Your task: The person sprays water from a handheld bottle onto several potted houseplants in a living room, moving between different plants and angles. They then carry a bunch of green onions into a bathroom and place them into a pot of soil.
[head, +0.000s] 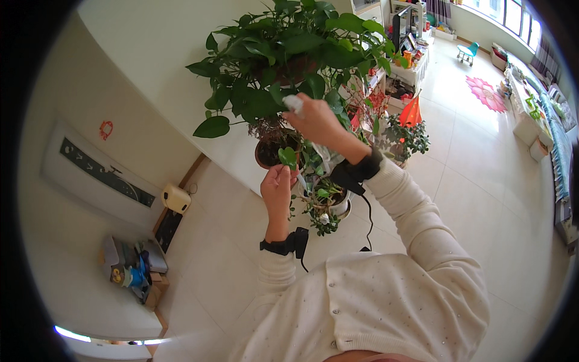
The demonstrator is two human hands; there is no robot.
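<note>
My left hand [277, 185] pinches a heart-shaped green leaf [287, 157] between thumb and fingertips. It is in front of a brown pot [264, 154] with dark soil and dry reddish stems. Higher up, my right hand [320, 121] is closed around what looks like a spray bottle. Its white head [294, 103] points toward the foliage, and part of a clear body [326, 156] shows below my wrist. A large leafy pothos [267, 97] hangs above both hands, its reddish pot [289, 72] mostly covered by leaves.
Below my hands is a white pot [340, 207] of low plants. Right of it stands a shrub [407, 140] with a red flag [410, 113]. A pale wall panel [181, 90] borders the plants. Black wrist straps [285, 244] trail cables. A TV stand [414, 68] is farther off.
</note>
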